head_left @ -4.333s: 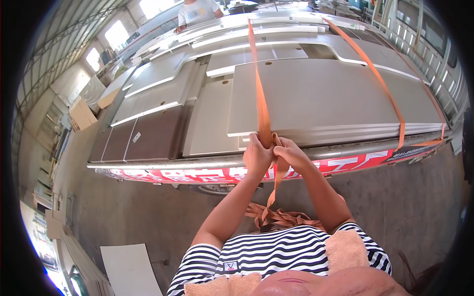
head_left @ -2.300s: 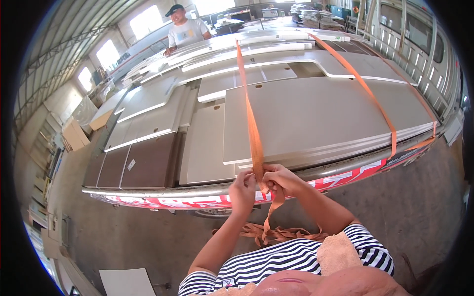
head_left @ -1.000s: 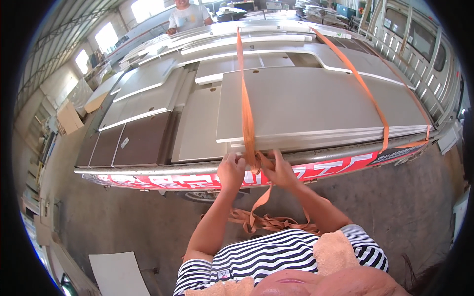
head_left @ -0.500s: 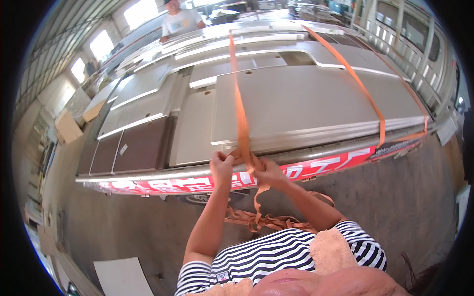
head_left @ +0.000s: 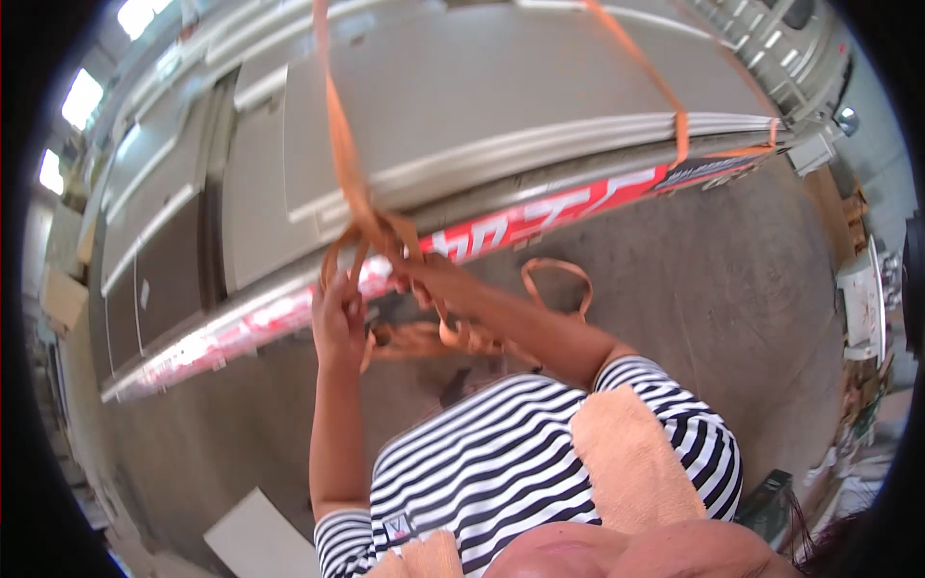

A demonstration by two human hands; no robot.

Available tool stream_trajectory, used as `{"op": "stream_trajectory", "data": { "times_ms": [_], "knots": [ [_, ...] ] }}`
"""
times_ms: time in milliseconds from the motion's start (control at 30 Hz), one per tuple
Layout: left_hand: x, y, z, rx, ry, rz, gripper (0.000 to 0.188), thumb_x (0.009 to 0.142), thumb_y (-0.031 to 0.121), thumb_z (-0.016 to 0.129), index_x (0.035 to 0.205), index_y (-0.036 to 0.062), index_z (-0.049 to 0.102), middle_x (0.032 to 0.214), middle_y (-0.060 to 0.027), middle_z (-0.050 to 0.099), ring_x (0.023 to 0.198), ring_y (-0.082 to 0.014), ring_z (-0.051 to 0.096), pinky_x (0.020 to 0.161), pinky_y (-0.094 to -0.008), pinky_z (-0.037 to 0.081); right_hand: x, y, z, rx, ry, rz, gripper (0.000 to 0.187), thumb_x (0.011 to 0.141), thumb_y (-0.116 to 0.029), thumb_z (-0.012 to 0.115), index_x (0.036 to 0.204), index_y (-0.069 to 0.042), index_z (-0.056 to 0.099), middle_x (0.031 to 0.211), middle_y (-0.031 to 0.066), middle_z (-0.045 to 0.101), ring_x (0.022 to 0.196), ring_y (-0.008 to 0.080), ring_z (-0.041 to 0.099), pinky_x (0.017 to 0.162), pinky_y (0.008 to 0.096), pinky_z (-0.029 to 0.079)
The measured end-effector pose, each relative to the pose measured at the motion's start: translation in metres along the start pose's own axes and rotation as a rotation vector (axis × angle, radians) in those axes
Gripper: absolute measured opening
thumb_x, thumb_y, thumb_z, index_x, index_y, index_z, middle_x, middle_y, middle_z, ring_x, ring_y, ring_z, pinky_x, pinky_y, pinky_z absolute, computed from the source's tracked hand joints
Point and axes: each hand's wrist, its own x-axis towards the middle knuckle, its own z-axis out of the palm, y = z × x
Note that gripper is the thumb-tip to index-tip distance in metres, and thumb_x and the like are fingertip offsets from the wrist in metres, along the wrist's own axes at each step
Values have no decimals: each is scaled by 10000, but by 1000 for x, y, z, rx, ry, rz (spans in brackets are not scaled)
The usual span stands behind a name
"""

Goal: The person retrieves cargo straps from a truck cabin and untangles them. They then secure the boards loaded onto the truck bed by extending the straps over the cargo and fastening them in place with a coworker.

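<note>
A long orange strap [head_left: 342,154] runs across the stacked panels [head_left: 462,91] and comes down over the bed's front edge, where it bunches into loops. Below that edge, my left hand [head_left: 339,313] has its fingers closed on a hanging loop of the strap. My right hand [head_left: 438,281] is beside it, closed around the strap just under the bunched part; its fingertips are partly hidden and blurred. More orange strap [head_left: 424,339] lies in a tangled heap on the floor beneath my hands.
A metal rail [head_left: 279,284] edges the bed, with a red printed banner [head_left: 520,223] below it. A second orange strap [head_left: 641,63] crosses the panels at right. A pale board [head_left: 260,535] lies on the floor at lower left. A cardboard box [head_left: 66,297] stands far left.
The view has turned right and tipped down; the person across the load is out of view. My hands have moved below the bed's edge, and the strap between them now forms open loops.
</note>
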Motion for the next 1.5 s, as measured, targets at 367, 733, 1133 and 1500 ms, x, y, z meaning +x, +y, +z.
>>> {"op": "stream_trajectory", "data": {
  "times_ms": [367,733,1133,1500],
  "knots": [
    [-39,-49,16,-184,-66,-17,223,1028,306,422,956,110,499,794,33,439,634,-71,359,591,-238,323,-5,-13,27,263,-117,-59,228,903,-289,660,950,-73,608,790,-13,598,690,104,576,604,279,447],
    [32,-110,-9,-94,174,-107,89,946,132,573,917,86,504,811,-55,600,683,-146,606,581,-241,501,12,19,-22,-1148,347,-726,271,813,-266,717,912,-28,635,731,146,608,647,300,640,556,369,491],
    [33,-113,26,-211,258,-84,269,898,49,494,1147,-54,499,1103,-151,600,1039,-252,609,926,-355,513,44,40,-46,-1463,395,-992,209,834,-155,662,1013,-57,615,763,93,620,582,273,622,449,359,482],
    [57,-103,40,-775,-37,-40,341,938,123,315,1189,-5,507,1185,-127,559,1126,-276,546,1038,-437,423,-27,25,-46,-1079,455,-676,328,954,-371,538,871,-53,540,650,89,572,529,229,578,464,344,414]
  ]
}}
